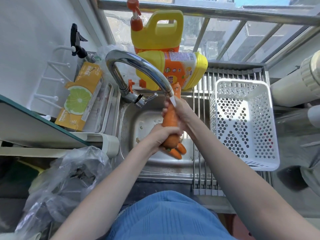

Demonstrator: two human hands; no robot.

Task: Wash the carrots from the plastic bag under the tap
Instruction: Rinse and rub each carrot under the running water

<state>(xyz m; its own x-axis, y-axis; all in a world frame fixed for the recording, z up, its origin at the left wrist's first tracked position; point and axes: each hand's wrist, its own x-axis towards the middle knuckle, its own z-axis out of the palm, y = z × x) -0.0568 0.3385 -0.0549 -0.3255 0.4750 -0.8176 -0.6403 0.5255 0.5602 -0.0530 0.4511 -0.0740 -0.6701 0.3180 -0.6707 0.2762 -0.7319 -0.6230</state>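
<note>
Carrot (170, 119): held over the sink (131, 122), under the tap (138, 66) spout.
Left hand (161, 135): fingers curled round the thick end.
Right hand (181, 111): fingers wrapped round the thin end.
Other carrots (178, 151): on the sink bottom, near the front edge.
Bag (69, 172): on the counter, left of the sink.
Basket (242, 123): on the rack, right of the sink.

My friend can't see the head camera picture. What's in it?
Two hands hold a carrot under the tap: left hand at its thick end, right hand around its tip. More carrots lie in the sink; a white basket sits beside it.
</note>
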